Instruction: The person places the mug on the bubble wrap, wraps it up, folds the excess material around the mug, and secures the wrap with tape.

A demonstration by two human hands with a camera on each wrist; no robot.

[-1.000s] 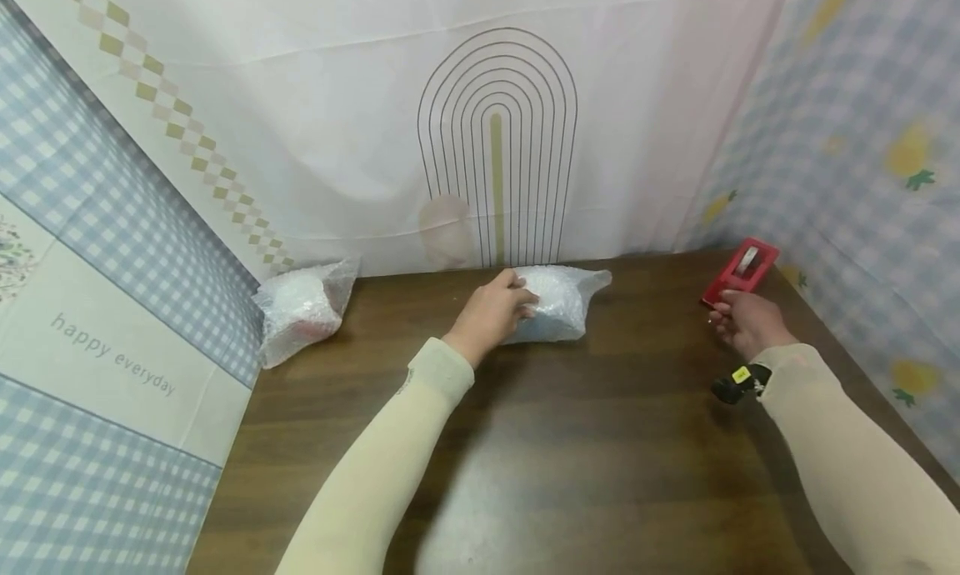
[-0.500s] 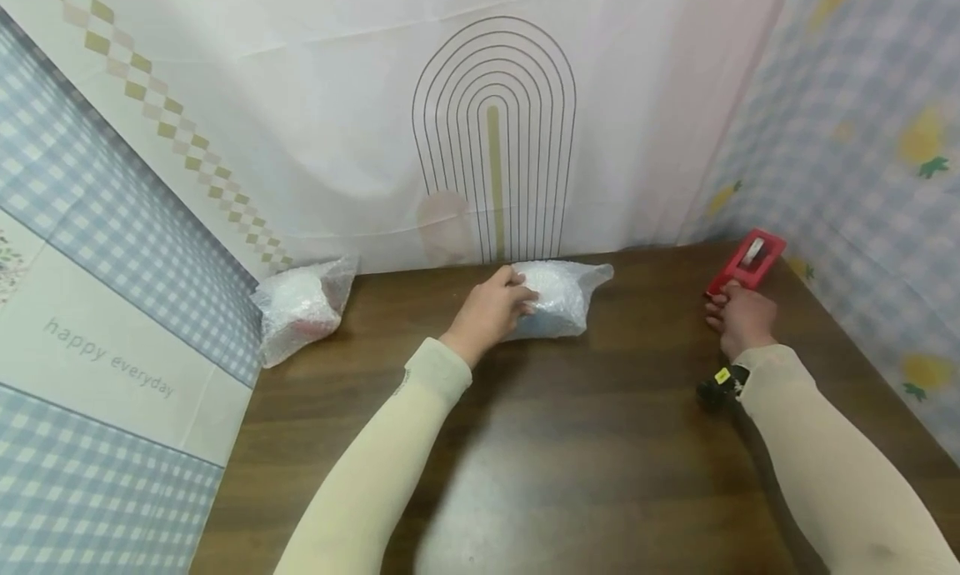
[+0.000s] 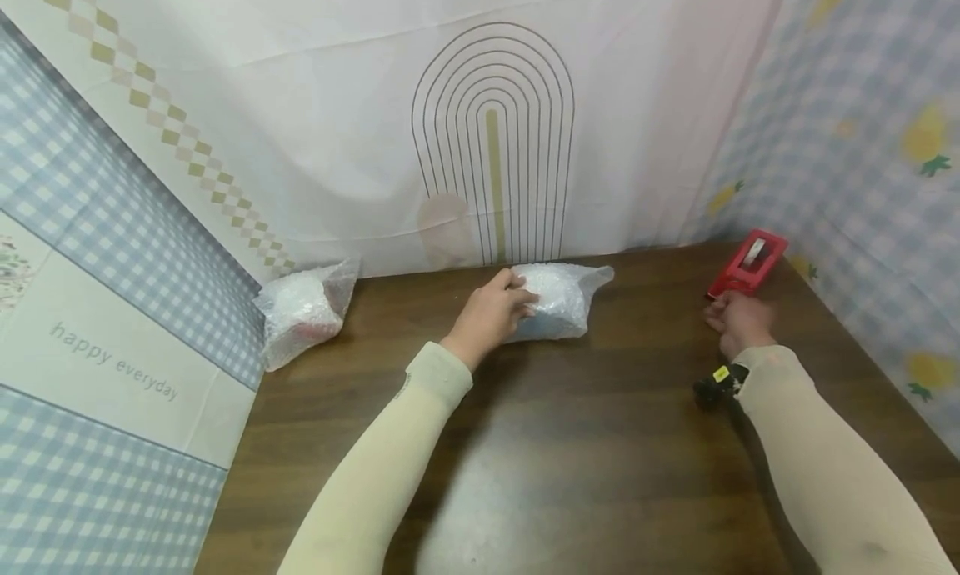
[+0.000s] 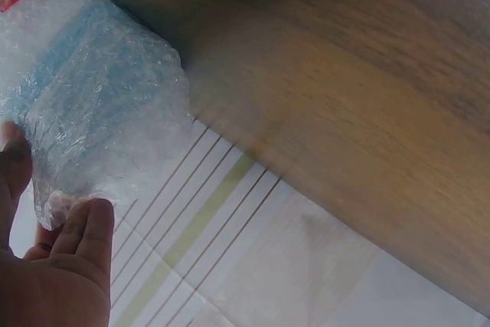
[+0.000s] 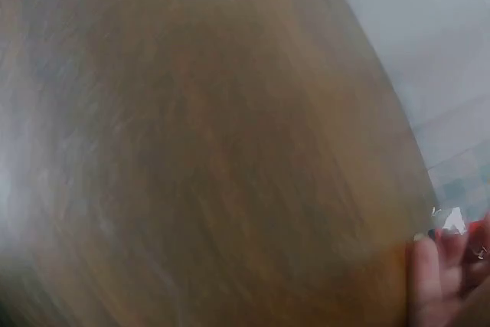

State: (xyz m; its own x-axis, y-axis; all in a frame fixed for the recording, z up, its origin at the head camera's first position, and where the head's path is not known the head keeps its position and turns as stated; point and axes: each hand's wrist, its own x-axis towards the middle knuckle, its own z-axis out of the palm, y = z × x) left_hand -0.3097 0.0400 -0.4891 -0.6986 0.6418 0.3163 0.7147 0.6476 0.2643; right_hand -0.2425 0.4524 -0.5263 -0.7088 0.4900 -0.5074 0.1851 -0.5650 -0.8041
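In the head view my left hand (image 3: 491, 312) grips the left end of a bubble-wrapped package (image 3: 558, 300) by the back wall. The left wrist view shows thumb and fingers on either side of the wrap (image 4: 107, 105), with something blue inside. At the right, my right hand (image 3: 741, 321) is at the near end of a red tape dispenser (image 3: 757, 254), fingers curled. In the right wrist view a shiny clear piece of tape (image 5: 450, 221) stands at the fingertips, in front of red plastic; the fingers partly hide the pinch.
A second bubble-wrapped package (image 3: 303, 312), with something reddish inside, lies at the back left corner. Printed cloth walls (image 3: 337, 142) border the brown wooden table (image 3: 570, 458) at the back and both sides.
My right hand has shifted slightly left, and its fingers now sit a little below the dispenser's near end. My left hand and the package stay in place.
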